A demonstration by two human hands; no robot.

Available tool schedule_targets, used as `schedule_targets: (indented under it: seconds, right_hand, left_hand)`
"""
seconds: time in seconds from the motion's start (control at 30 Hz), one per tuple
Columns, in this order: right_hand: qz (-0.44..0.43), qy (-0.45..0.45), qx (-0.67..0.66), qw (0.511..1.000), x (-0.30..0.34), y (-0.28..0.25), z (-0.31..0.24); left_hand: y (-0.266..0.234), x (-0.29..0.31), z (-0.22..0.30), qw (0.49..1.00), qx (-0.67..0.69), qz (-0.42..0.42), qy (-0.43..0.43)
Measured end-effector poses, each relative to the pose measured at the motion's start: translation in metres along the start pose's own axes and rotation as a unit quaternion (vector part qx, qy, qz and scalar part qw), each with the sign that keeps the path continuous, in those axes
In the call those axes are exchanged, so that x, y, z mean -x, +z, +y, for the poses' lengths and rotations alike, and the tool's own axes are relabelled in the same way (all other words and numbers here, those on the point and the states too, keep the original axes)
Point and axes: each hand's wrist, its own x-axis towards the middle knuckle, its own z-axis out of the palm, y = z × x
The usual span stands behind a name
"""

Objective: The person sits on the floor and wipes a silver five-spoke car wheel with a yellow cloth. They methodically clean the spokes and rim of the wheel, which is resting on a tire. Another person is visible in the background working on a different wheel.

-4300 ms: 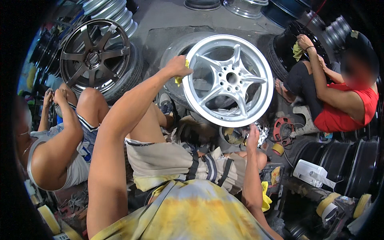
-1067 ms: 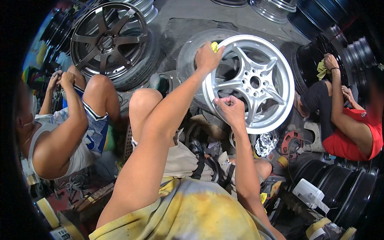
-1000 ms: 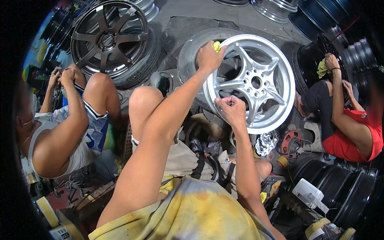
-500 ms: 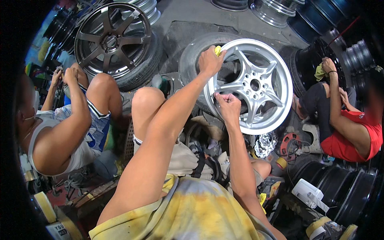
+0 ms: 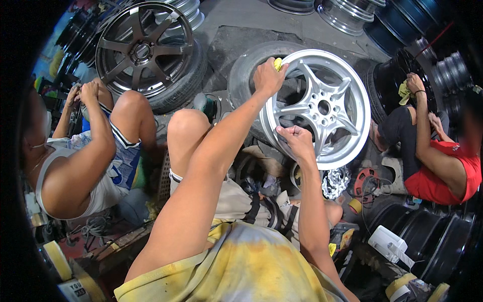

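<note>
A silver spoked car wheel rim (image 5: pixel 294 109) leans tilted on a grey tyre (image 5: pixel 241 75) in front of me. My left hand (image 5: pixel 269 78) is closed at the rim's upper left edge, with a bit of yellow cloth (image 5: pixel 277 64) showing between its fingers. At the rim's lower left edge my right hand (image 5: pixel 300 142) is pinched, thumb and fingertips together against the lip. Whatever those fingertips hold, if anything, is too small to make out.
To the left sits a person beside a dark bronze rim (image 5: pixel 142 51) on a tyre (image 5: pixel 193 75). On the right another person in red holds a yellow-green cloth (image 5: pixel 405 93) at a black rim (image 5: pixel 397 68). A red reel (image 5: pixel 366 181) and a white box-shaped device (image 5: pixel 386 243) lie nearby.
My right hand has slid a little down and right along the rim's lip. The left hand keeps its place on the upper edge; the whole view has shifted slightly.
</note>
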Motion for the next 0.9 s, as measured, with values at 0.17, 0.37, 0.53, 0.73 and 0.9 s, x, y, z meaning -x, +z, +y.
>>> schedule_targets:
  seconds: [0.17,0.37,0.53,0.73,0.9]
  right_hand:
    - [0.0,0.044,-0.127,0.991,-0.006,0.011,-0.017]
    - [0.03,-0.065,0.151,0.986,0.019,-0.01,-0.007]
    - [0.117,-0.203,0.259,0.937,0.018,0.03,-0.045]
    - [0.228,-0.257,0.279,0.897,-0.086,0.039,-0.1]
    - [0.133,-0.227,0.277,0.924,-0.032,0.038,-0.072]
  left_hand:
    - [-0.003,0.003,0.011,1.0,0.011,-0.01,-0.011]
    - [-0.001,-0.002,0.005,0.999,0.003,-0.024,-0.027]
    - [0.009,-0.042,-0.046,0.981,0.065,-0.184,-0.007]
    - [-0.003,-0.05,-0.015,0.93,0.12,-0.346,-0.038]
    - [0.004,-0.049,-0.039,0.959,0.097,-0.266,-0.012]
